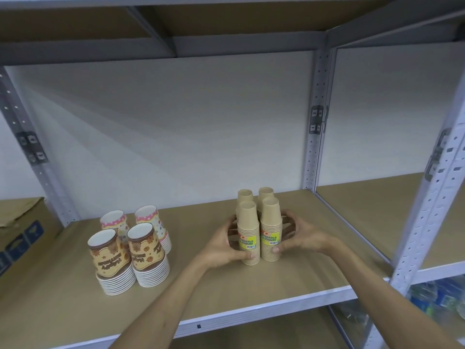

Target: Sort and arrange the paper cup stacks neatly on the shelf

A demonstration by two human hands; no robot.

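Several plain brown paper cup stacks (pixel 259 222) stand upside down in a tight square cluster on the shelf board (pixel 214 293), right of centre. The two front stacks carry yellow-green labels. My left hand (pixel 224 245) wraps the cluster's left side, thumb on the front left stack. My right hand (pixel 299 235) wraps the right side, thumb on the front right stack. Further left stand two brown-patterned cup stacks (pixel 128 258) in front and two pink-patterned stacks (pixel 136 222) behind them.
A cardboard box (pixel 20 230) sits at the far left. Grey metal uprights (pixel 312 137) frame the bay, with a neighbouring shelf (pixel 392 205) to the right. Blue-packaged goods (pixel 437 298) lie below right. A white wall backs the shelf.
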